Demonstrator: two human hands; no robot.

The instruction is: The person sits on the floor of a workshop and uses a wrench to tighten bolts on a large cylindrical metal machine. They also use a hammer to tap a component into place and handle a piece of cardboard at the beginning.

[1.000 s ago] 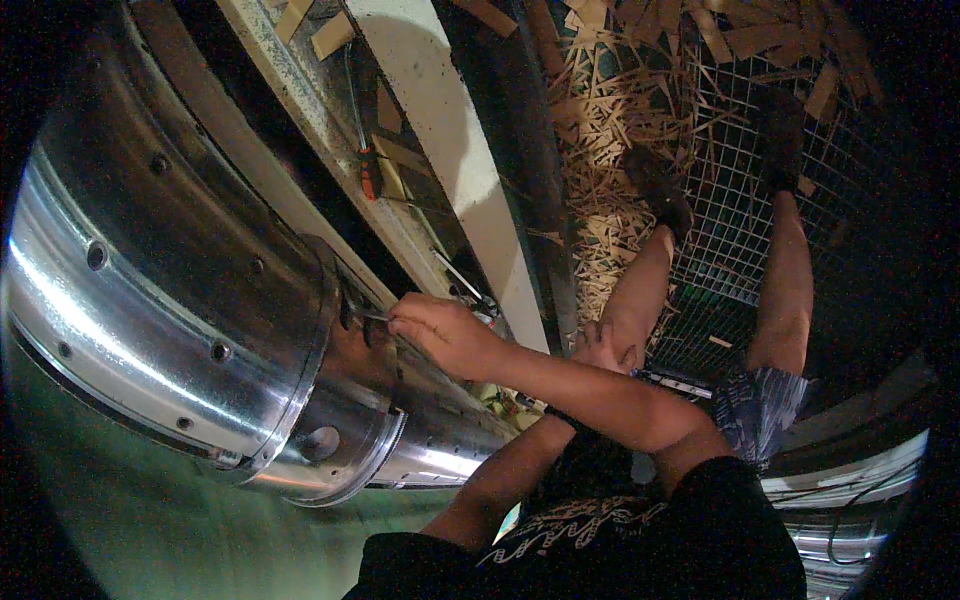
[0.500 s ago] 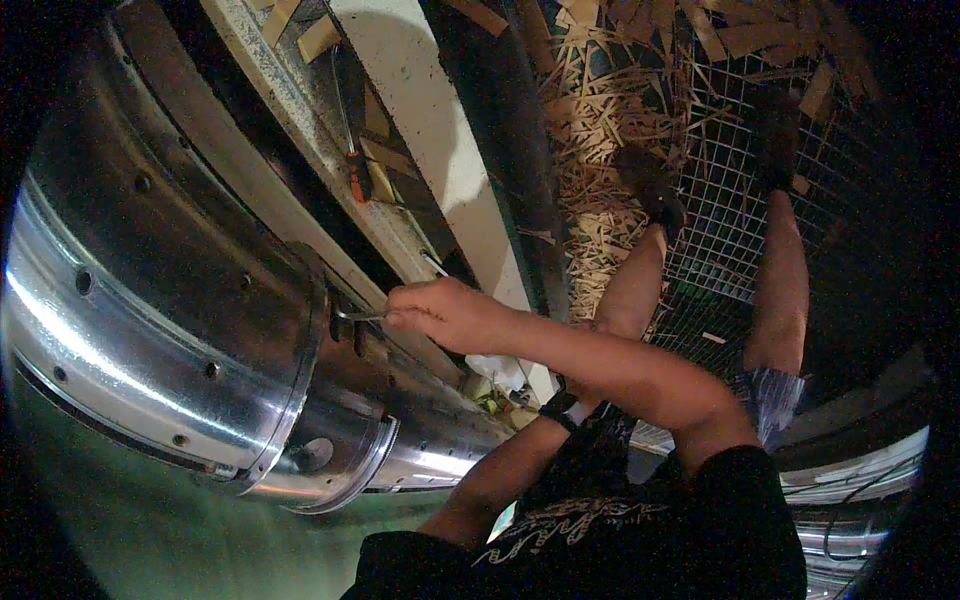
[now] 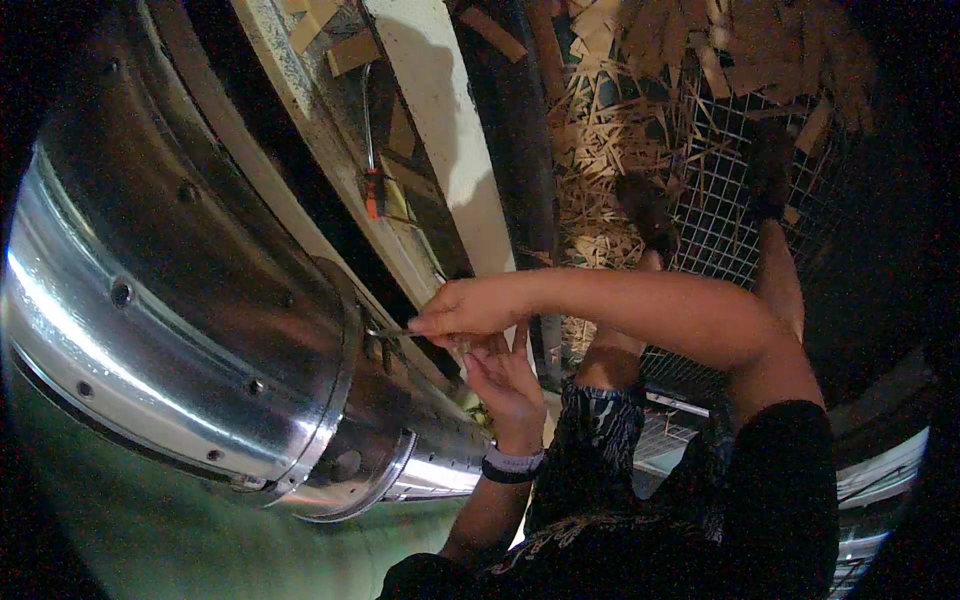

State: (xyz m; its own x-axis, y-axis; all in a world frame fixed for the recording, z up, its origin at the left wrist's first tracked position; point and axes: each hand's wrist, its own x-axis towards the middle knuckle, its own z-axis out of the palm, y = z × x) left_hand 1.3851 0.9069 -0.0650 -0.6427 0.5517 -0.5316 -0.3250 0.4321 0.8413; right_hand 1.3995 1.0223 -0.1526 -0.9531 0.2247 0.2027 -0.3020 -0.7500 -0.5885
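Observation:
From the right, my right hand (image 3: 470, 306) reaches across, its fingers closed round a slim metal tool (image 3: 393, 332). The tool's far end meets the edge of a shiny steel cylinder (image 3: 200, 330), beside a raised collar (image 3: 345, 375); its exact fit there is too dark to tell. Just below the right hand is my left hand (image 3: 508, 388), palm up, fingers apart and partly stretched, close to the right fingers. A watch with a pale band (image 3: 514, 462) is on the left wrist. Whether the left fingertips touch the tool's rear end cannot be made out.
A screwdriver with a red handle (image 3: 373, 193) lies on the ledge beyond the cylinder, near cardboard scraps (image 3: 352, 54). A pale beam (image 3: 440, 110) runs alongside. Wire mesh (image 3: 725, 175) and heaped cardboard strips (image 3: 600, 125) lie under my feet. Green material (image 3: 330, 555) hangs below the cylinder.
My left hand has come up from behind the right forearm to just below the right hand, fingers spreading. My right hand still grips the tool at the cylinder. The view has shifted slightly.

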